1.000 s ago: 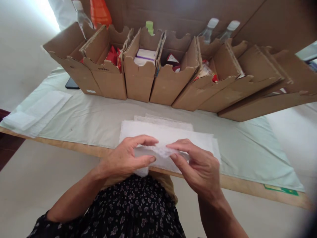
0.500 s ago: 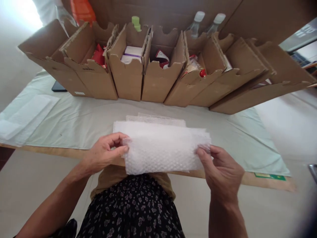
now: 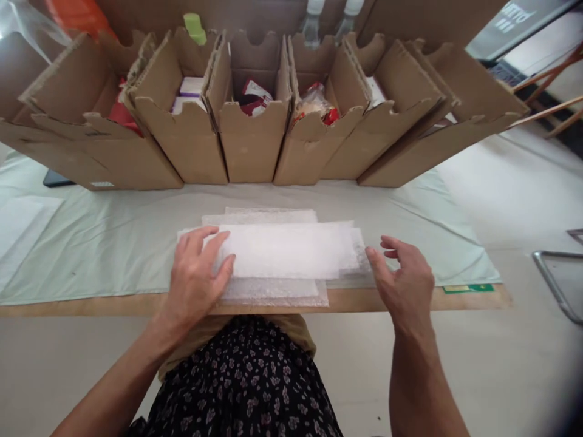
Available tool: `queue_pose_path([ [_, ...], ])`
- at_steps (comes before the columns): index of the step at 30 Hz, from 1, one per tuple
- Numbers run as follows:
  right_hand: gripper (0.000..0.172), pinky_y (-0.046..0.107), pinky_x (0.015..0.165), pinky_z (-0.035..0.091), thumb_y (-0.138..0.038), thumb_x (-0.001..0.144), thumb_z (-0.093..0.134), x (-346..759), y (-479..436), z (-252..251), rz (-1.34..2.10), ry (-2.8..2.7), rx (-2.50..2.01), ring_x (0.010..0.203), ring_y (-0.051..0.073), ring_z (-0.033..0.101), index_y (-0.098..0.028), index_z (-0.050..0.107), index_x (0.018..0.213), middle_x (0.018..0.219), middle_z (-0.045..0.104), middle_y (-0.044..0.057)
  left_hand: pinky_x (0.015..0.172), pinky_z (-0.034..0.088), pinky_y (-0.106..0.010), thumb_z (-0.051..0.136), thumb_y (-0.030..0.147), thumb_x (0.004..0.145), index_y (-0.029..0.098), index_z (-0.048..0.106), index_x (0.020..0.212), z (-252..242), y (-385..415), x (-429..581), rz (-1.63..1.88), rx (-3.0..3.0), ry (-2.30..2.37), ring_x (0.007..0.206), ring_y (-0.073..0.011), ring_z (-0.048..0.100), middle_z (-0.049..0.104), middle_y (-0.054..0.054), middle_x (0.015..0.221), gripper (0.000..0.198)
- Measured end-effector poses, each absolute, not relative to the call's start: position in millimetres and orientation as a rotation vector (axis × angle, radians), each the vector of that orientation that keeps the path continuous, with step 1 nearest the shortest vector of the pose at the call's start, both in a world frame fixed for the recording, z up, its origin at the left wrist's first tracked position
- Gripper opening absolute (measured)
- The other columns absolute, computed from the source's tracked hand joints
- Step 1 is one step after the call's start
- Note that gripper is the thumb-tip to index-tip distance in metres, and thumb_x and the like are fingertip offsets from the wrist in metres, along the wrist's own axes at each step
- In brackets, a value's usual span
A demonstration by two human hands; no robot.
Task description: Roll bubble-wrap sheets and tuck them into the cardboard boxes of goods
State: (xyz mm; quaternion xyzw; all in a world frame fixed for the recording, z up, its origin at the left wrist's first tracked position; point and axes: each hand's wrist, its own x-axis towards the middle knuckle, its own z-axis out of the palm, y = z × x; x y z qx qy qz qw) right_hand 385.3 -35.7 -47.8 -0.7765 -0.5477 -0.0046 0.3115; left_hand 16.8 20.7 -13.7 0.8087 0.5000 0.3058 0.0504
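A stack of white bubble-wrap sheets (image 3: 286, 252) lies flat on the pale green cloth (image 3: 113, 230) near the table's front edge. My left hand (image 3: 195, 276) rests flat on the left end of the top sheet, fingers stretched out. My right hand (image 3: 403, 282) hovers just off the right end of the stack, fingers apart and slightly curled, holding nothing.
A row of open cardboard bins (image 3: 248, 130) stands along the back, some holding red packets, white boxes and wrapped snacks. Bottles (image 3: 312, 18) rise behind them. A dark phone (image 3: 57, 178) lies at the left. A metal frame (image 3: 558, 279) shows at the right.
The bubble-wrap sheet held up between both hands has been laid flat on the stack. My right hand let go of it and my left hand flattened onto it. The view shifted right.
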Motion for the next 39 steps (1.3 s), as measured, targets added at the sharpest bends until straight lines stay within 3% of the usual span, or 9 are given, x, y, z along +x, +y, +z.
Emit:
queue_pose_path([
  [4, 0.063, 0.051, 0.088, 0.053, -0.069, 0.092, 0.049, 406.4, -36.3, -53.5, 0.135, -1.429, -2.196, 0.086, 0.027, 0.066, -0.015, 0.073, 0.113, 0.104, 0.075, 0.016, 0.117, 0.045, -0.055, 0.061, 0.021, 0.098, 0.02, 0.065, 0.13, -13.1, 0.7, 44.8, 0.784, 2.588, 1.232, 0.144, -0.0366, 0.049, 0.058, -0.018, 0.15, 0.032],
  [12, 0.068, 0.042, 0.078, 0.055, -0.068, 0.083, 0.061, 390.8, -18.0, -46.0, 0.478, -1.374, -2.14, 0.074, 0.023, 0.065, -0.014, 0.073, 0.123, 0.088, 0.073, 0.009, 0.111, 0.046, -0.056, 0.061, 0.023, 0.098, 0.017, 0.069, 0.126, -43.0, 5.7, 58.3, 0.596, 2.616, 1.24, 0.136, -0.038, 0.055, 0.063, -0.018, 0.146, 0.03],
  [15, 0.066, 0.044, 0.082, 0.056, -0.065, 0.079, 0.069, 388.6, -12.3, -40.4, 0.57, -1.38, -2.084, 0.082, 0.026, 0.069, -0.015, 0.074, 0.121, 0.09, 0.075, 0.009, 0.111, 0.045, -0.055, 0.06, 0.024, 0.097, 0.017, 0.068, 0.126, -44.0, 4.7, 58.3, 0.606, 2.625, 1.258, 0.136, -0.0381, 0.055, 0.063, -0.019, 0.145, 0.031],
  [19, 0.057, 0.044, 0.089, 0.059, -0.06, 0.081, 0.075, 379.2, -12.8, -31.4, 0.827, -1.22, -1.797, 0.101, 0.029, 0.072, -0.019, 0.073, 0.12, 0.111, 0.077, 0.01, 0.112, 0.043, -0.055, 0.06, 0.025, 0.097, 0.018, 0.067, 0.128, -46.2, 2.4, 60.7, 0.604, 2.614, 1.281, 0.138, -0.0381, 0.054, 0.063, -0.019, 0.147, 0.032],
  [26, 0.056, 0.043, 0.09, 0.062, -0.067, 0.079, 0.077, 368.2, -27.6, -27.2, 1.183, -1.026, -1.597, 0.11, 0.03, 0.072, -0.023, 0.072, 0.114, 0.107, 0.077, 0.007, 0.114, 0.042, -0.057, 0.06, 0.025, 0.097, 0.018, 0.067, 0.129, -47.9, 3.5, 58.6, 0.585, 2.589, 1.277, 0.139, -0.0388, 0.053, 0.061, -0.018, 0.148, 0.033],
  [34, 0.07, 0.038, 0.071, 0.063, -0.073, 0.071, 0.082, 359.3, -31.3, -35.1, 1.224, -0.932, -1.56, 0.088, 0.026, 0.073, -0.02, 0.07, 0.115, 0.105, 0.076, 0.011, 0.118, 0.04, -0.059, 0.061, 0.02, 0.096, 0.019, 0.065, 0.132, -15.3, -1.9, 70.6, 0.639, 2.575, 1.17, 0.148, -0.0391, 0.044, 0.054, -0.018, 0.157, 0.036],
  [37, 0.067, 0.035, 0.065, 0.062, -0.071, 0.071, 0.084, 359.8, -29.9, -38.5, 1.169, -0.987, -1.661, 0.077, 0.023, 0.07, -0.017, 0.072, 0.108, 0.093, 0.076, 0.009, 0.114, 0.044, -0.056, 0.057, 0.018, 0.099, 0.017, 0.065, 0.132, -16.4, -1.1, 83.8, 0.636, 2.622, 1.037, 0.142, -0.0373, 0.05, 0.06, -0.017, 0.152, 0.034],
  [39, 0.062, 0.037, 0.071, 0.063, -0.069, 0.074, 0.083, 358.7, -29.6, -38.7, 1.116, -1.039, -1.677, 0.081, 0.024, 0.071, -0.016, 0.074, 0.105, 0.092, 0.076, 0.009, 0.108, 0.048, -0.053, 0.055, 0.018, 0.099, 0.015, 0.065, 0.13, -23.7, 1.6, 90.3, 0.599, 2.633, 1.013, 0.134, -0.0363, 0.056, 0.065, -0.016, 0.145, 0.032],
])
